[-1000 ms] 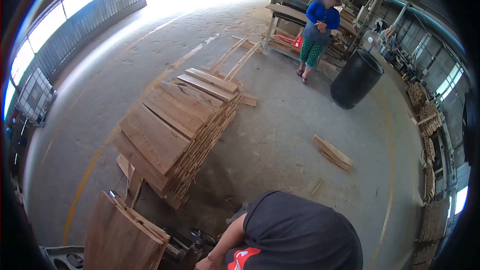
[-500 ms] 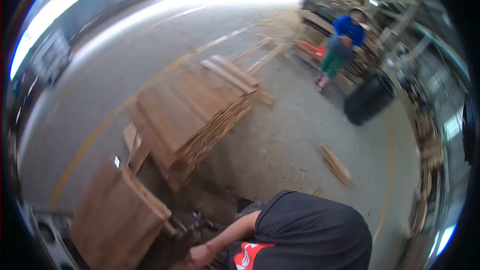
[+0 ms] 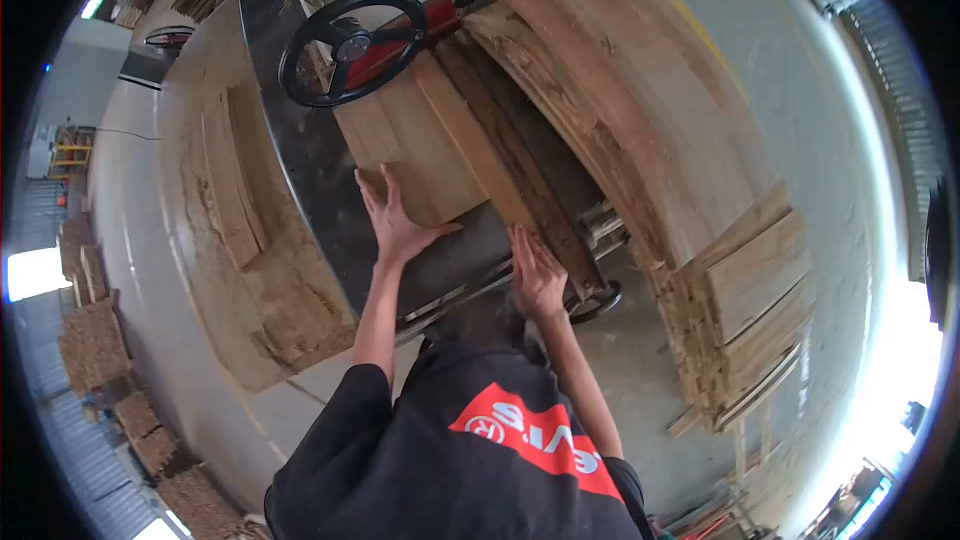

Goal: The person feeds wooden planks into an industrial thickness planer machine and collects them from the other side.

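My left hand is spread wide at the near end of a flat wooden board, its fingertips on the board and the thumb stretched along the end edge. The board lies on the dark metal bed of a machine. Along its right side runs a straight wooden strip. At the near end of that strip, my right hand rests with fingers extended and close together. Past the board's far end stands a black handwheel in front of a red machine part.
To the right is a tall stack of wide boards, with shorter planks piled at its near end. Left of the bed, a few narrow boards lie on a dusty wooden surface. A smaller black wheel sits low beside my right forearm.
My view has swung from the floor, plank stack and another person to the machine bed. Both my hands now reach forward to the board and strip; earlier only one showed, low in view.
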`<state>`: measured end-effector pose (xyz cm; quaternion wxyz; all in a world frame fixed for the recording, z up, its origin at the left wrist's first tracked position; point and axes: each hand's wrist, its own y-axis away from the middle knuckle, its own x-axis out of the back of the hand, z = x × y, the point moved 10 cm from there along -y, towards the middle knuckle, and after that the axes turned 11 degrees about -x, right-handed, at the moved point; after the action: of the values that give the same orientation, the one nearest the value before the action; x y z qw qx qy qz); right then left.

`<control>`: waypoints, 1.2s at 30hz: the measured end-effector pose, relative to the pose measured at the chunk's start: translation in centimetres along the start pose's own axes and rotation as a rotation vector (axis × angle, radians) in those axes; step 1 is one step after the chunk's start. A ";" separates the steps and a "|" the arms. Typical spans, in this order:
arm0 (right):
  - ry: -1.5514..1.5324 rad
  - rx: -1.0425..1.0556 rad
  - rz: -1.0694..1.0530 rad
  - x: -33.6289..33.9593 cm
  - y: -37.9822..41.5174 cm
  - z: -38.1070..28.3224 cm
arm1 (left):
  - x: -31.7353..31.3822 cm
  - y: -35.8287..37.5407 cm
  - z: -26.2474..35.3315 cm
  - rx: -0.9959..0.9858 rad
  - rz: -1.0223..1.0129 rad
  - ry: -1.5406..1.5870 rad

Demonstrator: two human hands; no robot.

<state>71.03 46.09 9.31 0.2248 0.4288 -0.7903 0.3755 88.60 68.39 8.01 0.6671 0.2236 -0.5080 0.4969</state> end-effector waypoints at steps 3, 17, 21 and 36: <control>0.007 -0.006 -0.008 0.5 -0.3 -0.6 | 0.2 -1.6 -1.2 0.026 -0.001 -0.007; 0.095 -0.014 -0.008 0.7 0.2 -0.9 | 1.4 -8.9 -10.0 -0.130 0.325 0.423; 0.092 -0.033 -0.003 0.3 0.4 -0.2 | 6.3 -8.9 -15.6 0.031 0.359 0.272; 0.311 -0.084 -0.168 2.8 7.3 2.2 | 16.4 12.3 -37.2 0.966 0.075 -0.278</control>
<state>63.25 45.47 6.94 0.3924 0.4203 -0.7225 0.3839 94.44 110.40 6.00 0.3951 0.5526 -0.3118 0.6643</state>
